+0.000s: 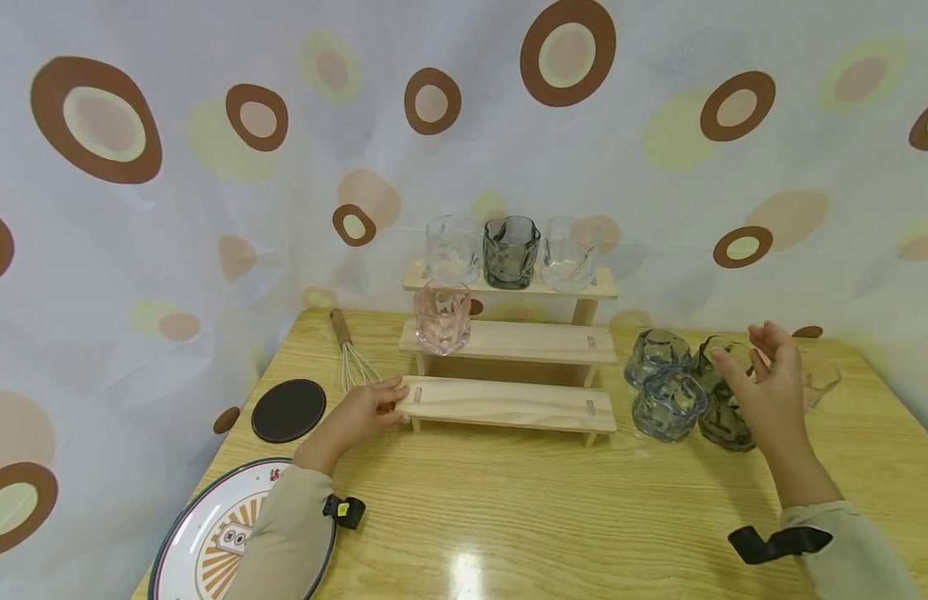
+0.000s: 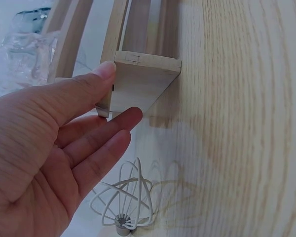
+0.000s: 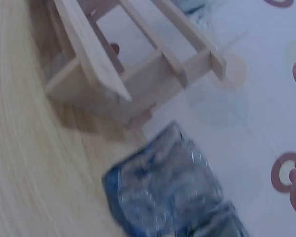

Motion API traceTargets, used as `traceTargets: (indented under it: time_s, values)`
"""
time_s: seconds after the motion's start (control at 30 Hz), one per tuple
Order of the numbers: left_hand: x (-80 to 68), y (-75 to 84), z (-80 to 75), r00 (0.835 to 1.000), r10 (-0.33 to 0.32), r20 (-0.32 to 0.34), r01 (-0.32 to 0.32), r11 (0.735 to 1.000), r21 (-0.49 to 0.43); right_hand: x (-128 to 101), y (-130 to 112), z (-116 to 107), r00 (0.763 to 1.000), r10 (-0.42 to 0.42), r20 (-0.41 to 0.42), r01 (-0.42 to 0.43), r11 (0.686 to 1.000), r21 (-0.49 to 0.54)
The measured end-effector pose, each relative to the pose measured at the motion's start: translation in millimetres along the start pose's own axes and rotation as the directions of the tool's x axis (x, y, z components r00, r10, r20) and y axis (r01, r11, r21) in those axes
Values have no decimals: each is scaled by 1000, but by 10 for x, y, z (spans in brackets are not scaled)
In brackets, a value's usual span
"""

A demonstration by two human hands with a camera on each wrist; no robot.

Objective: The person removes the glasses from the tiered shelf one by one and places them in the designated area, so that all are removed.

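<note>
At the left end of a three-tier wooden display rack (image 1: 509,403), my left hand (image 1: 361,415) grips the lowest shelf, thumb at its upper edge and fingers beneath. The left wrist view shows the thumb (image 2: 104,70) against that board. My right hand (image 1: 775,387) hovers over glass tumblers at the right, fingers loosely bent and holding nothing. Two bluish tumblers (image 1: 668,407) and two dark green tumblers (image 1: 725,423) stand grouped there; the hand partly hides the green ones. On the top tier are two clear tumblers (image 1: 452,254) and a grey tumbler (image 1: 511,254). A pink tumbler (image 1: 441,321) sits mid-tier left.
Left of the rack lie a whisk (image 1: 350,350) with a wooden handle and a round black coaster (image 1: 288,410). A patterned plate (image 1: 181,550) is under the left forearm. Pinkish glass (image 1: 820,385) shows behind the right hand. A patterned sheet (image 1: 464,150) hangs behind the table.
</note>
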State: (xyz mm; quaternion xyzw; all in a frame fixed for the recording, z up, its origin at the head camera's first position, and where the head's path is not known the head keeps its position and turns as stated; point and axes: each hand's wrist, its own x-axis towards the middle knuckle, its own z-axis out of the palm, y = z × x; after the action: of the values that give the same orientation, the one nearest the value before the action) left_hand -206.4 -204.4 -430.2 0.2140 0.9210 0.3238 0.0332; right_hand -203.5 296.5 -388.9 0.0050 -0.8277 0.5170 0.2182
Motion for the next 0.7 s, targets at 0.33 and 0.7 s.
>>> traceTargets:
  time_s: [0.33, 0.7]
  values:
    - [-3, -3, 3, 1000, -4, 1, 4, 1000, -8, 120, -459, 562, 981, -141, 131, 118, 978, 173]
    - [1, -12, 8, 1000, 3, -10, -3, 1000, 1, 131, -914, 1305, 933, -235, 271, 155, 945, 286]
